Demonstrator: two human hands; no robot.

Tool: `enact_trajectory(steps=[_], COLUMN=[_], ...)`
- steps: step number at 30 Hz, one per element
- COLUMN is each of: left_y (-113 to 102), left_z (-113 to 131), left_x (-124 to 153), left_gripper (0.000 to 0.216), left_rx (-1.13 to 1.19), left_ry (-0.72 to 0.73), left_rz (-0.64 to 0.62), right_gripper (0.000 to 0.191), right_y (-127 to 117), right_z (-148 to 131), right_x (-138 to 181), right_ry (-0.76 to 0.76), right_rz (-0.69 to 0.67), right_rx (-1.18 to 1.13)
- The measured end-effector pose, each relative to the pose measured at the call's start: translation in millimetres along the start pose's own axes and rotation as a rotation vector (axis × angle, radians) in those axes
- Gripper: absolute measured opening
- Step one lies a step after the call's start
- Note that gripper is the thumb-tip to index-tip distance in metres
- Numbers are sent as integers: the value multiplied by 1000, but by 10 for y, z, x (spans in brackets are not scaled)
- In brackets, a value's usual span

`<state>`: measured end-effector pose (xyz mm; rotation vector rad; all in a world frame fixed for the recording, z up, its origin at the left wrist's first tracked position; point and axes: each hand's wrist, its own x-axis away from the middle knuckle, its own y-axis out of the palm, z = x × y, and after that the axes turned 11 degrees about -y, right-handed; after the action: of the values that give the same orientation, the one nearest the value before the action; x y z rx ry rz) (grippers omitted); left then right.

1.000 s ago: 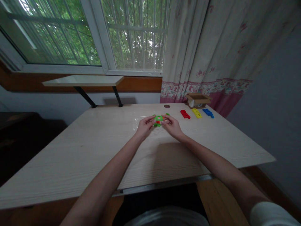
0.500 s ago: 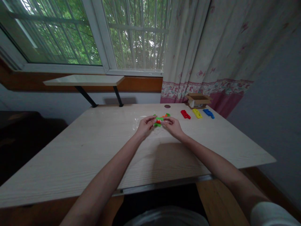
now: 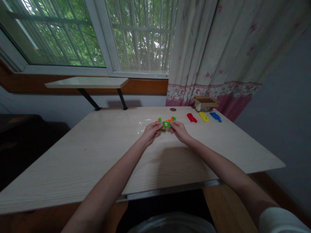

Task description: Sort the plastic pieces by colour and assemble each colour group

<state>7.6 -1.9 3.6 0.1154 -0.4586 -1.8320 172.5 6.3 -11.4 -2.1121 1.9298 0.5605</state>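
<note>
Between my two hands is a small assembly of green and orange plastic puzzle pieces (image 3: pixel 166 124), with an open square gap at its centre. My left hand (image 3: pixel 152 133) pinches its left side, and my right hand (image 3: pixel 180 131) grips its right side. Fingers hide part of the assembly's lower edge. It is raised slightly off the pale wood-grain table (image 3: pixel 97 155). Beyond my right hand lie a red plastic piece (image 3: pixel 191 118), a yellow plastic piece (image 3: pixel 203 116) and a blue plastic piece (image 3: pixel 215 117), all apart from each other.
A small open cardboard box (image 3: pixel 205 103) stands at the table's far right corner, by a floral curtain (image 3: pixel 213 87). A dark round spot (image 3: pixel 173 109) marks the far edge. A narrow white shelf (image 3: pixel 86 83) sits beneath the barred window.
My hands have moved slightly up the picture and closer together, carrying the assembly. It has turned, so its orange and green parts and central gap show more clearly. The head view has shifted slightly.
</note>
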Motion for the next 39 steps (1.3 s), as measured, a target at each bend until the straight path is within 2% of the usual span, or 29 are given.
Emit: enact_trajectory(steps=[5, 10, 18, 24, 33, 39], left_y=[29, 48, 39, 16, -31, -26], left_z=[20, 27, 14, 12, 0, 7], left_x=[49, 76, 61, 41, -14, -17], left_gripper=[40, 39, 39, 39, 38, 37], left_rx=[34, 52, 75, 81, 51, 53], left_ry=[-69, -80, -82, -81, -73, -53], left_rz=[-67, -96, -100, -95, -44, -35], right_gripper=[48, 51, 49, 41, 34, 33], right_y=[43, 64, 86, 69, 29, 5], right_z=[9, -13, -74, -69, -20, 15], right_x=[12, 25, 38, 34, 13, 14], right_ry=[59, 80, 139, 147, 102, 55], right_rz=[-2, -36, -10, 4, 63, 42], right_rx=[-131, -159, -272, -349, -226, -183])
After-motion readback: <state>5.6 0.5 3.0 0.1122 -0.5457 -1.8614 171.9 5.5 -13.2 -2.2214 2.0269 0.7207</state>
